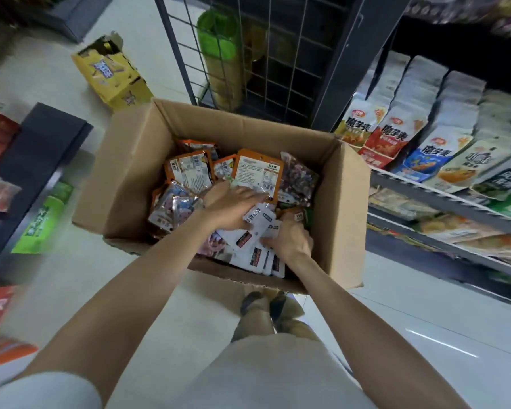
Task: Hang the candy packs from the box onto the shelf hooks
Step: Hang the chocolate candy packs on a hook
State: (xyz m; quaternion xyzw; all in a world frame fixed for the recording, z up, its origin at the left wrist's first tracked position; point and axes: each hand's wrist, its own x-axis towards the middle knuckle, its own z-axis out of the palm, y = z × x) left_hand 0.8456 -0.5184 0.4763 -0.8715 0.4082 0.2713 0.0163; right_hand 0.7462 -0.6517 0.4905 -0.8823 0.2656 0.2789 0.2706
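An open cardboard box [130,160] stands on the floor, filled with several candy packs: orange ones [258,169] at the back, clear ones at the left, white ones [255,256] at the front. Both of my hands are down inside it. My left hand [233,206] lies over the packs with its fingers curled on a white pack [258,218]. My right hand [291,239] grips the stack of white packs at the box's front right. No shelf hooks can be made out.
A wire-grid rack [278,69] with a green bag stands behind the box. Shelves of snack bags [425,149] run along the right. A torn yellow carton [112,75] lies on the floor at the back left. A dark shelf unit [36,160] stands on the left.
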